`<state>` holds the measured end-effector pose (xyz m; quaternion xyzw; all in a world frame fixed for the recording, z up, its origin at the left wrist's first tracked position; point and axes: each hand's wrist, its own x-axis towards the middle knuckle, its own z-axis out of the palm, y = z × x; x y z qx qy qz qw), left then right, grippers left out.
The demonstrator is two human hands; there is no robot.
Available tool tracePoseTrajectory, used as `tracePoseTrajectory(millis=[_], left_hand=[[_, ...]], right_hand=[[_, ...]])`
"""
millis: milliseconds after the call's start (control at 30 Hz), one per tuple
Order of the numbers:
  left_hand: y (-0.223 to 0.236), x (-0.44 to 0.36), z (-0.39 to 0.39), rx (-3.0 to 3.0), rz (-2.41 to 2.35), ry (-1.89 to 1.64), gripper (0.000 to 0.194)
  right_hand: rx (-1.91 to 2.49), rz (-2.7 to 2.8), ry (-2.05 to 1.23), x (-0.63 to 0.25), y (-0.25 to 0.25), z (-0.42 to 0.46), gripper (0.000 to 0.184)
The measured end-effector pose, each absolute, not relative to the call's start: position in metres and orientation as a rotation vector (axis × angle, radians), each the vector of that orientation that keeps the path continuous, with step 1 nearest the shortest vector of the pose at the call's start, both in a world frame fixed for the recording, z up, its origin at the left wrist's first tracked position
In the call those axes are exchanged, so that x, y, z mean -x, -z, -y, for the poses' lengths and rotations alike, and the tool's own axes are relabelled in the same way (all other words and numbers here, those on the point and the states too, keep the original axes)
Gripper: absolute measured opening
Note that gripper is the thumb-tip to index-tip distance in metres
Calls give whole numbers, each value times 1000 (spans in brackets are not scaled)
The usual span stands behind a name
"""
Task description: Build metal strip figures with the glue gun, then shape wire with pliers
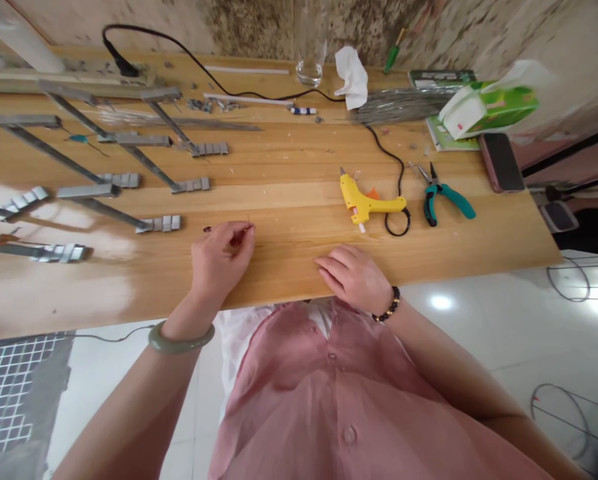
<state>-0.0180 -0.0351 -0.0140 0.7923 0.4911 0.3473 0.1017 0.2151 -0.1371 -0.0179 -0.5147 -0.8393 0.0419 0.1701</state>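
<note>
My left hand (221,257) rests on the wooden table (289,200) near its front edge, fingers pinched on a thin wire or pin (249,223) that sticks up from the fingertips. A tiny dark red piece (207,229) lies just left of that hand. My right hand (353,275) lies flat at the table's front edge, fingers loosely together, holding nothing. A yellow glue gun (366,200) with a black cord lies a short way beyond my right hand. Teal-handled pliers (441,197) lie to its right.
Several grey metal strips with stapled blocks (129,177) cover the left of the table. At the back stand a glass (311,50), crumpled tissue (353,77), a bundle of wires (403,103), a green tissue pack (489,103) and a phone (501,162). Wire hoops (569,280) lie on the floor.
</note>
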Motion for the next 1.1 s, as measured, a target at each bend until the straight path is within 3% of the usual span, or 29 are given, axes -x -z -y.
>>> tracePoseTrajectory(millis=[1100], left_hand=[[14,16,34,-2324,-1632,-930,23]], right_hand=[[1434,2365,-102,-218,22,135,24]])
